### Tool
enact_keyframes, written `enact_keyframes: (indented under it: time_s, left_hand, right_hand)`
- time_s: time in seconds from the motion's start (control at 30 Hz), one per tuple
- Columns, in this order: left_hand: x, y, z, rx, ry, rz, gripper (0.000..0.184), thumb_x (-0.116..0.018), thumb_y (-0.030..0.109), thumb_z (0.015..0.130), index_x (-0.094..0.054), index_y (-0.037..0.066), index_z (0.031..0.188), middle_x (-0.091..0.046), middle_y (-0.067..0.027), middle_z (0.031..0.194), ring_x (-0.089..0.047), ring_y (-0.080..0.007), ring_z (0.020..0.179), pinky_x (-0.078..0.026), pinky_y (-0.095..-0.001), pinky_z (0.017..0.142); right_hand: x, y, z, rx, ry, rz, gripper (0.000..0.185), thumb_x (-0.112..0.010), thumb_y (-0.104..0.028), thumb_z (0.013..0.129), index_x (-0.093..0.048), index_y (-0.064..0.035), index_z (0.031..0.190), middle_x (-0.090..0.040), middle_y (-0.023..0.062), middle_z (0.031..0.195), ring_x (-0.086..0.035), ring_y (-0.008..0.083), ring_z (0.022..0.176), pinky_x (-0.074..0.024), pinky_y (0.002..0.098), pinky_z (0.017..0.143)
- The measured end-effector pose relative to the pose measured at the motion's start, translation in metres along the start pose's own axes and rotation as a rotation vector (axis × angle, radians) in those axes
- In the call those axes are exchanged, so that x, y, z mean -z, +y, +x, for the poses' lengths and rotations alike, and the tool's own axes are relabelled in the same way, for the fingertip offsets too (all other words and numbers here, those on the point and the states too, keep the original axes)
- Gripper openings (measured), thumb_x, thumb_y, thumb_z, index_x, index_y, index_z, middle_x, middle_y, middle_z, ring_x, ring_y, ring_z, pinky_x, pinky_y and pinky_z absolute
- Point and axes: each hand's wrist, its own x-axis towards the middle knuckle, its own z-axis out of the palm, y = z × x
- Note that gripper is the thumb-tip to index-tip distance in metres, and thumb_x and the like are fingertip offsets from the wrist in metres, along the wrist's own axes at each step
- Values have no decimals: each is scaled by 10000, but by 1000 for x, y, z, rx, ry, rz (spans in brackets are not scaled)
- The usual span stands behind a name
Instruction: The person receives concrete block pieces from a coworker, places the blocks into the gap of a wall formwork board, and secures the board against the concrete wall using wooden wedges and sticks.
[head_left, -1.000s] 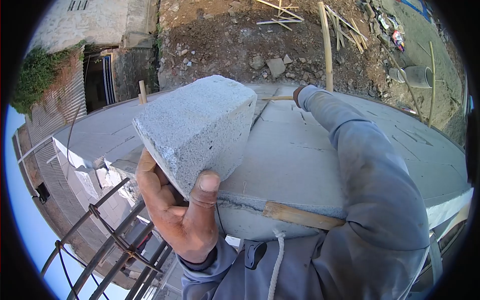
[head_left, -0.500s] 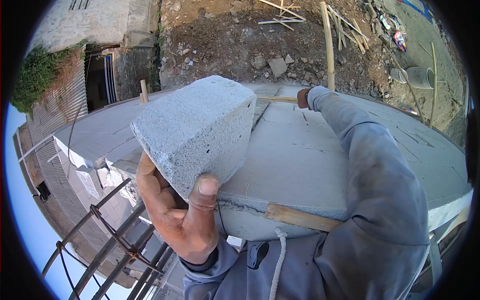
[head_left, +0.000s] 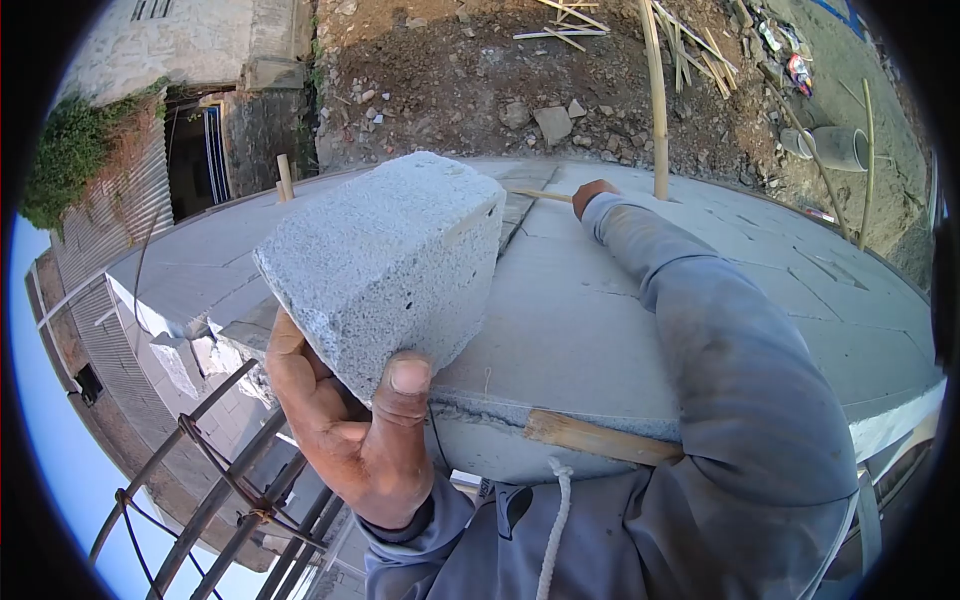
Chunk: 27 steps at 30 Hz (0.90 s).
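Observation:
My left hand (head_left: pixel 350 440) is closed on a rough, pale grey lightweight concrete block (head_left: pixel 390 260), its thumb on the near side and its fingers underneath. The block is held tilted above the grey block wall (head_left: pixel 570 330) and hides part of it. Farther off, my right hand (head_left: pixel 593 194) is closed around a thin wooden stick (head_left: pixel 542 193), low over the wall's far side. The stick's other end lies behind the block, so I cannot tell whether it belongs to a tool.
Tied steel rebar (head_left: pixel 230 475) sticks up at lower left. A flat wooden piece (head_left: pixel 600 438) lies along the wall's near edge. Beyond the wall stand a bamboo pole (head_left: pixel 655 100) and rubble-strewn ground (head_left: pixel 450 100), with loose sticks (head_left: pixel 700 60) and a grey bucket-like container (head_left: pixel 838 150).
My right hand has moved a little left and toward me, with the stick shifting too. My left hand and the block have hardly moved, only slightly left.

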Motion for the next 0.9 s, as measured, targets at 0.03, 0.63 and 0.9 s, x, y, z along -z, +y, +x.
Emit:
enact_keyframes:
  time_s: [0.03,0.63,0.9]
  left_hand:
    - [0,0,0,-26,-2,16,713,-700,311,787,-368,-63,1295,-540,-219,1140,-549,-293,1067,-401,-399,942]
    - [5,-6,2,-61,5,8,745,-723,338,775,-359,-75,1277,-526,-214,1115,-540,-275,1055,-404,-400,922]
    - [2,-4,1,-34,-1,12,713,-707,314,787,-362,-73,1276,-524,-224,1126,-544,-273,1058,-397,-389,939]
  right_hand:
    - [-4,0,-4,-36,4,38,266,-545,-184,837,-674,-92,1051,-678,85,1036,-660,251,940,-547,415,740]
    - [11,44,4,85,-134,114,300,-568,-159,749,-676,-7,985,-663,198,989,-647,308,937,-502,403,791]
    - [53,29,-23,38,-134,134,289,-662,-213,696,-711,-94,956,-675,145,977,-649,296,924,-507,386,797]
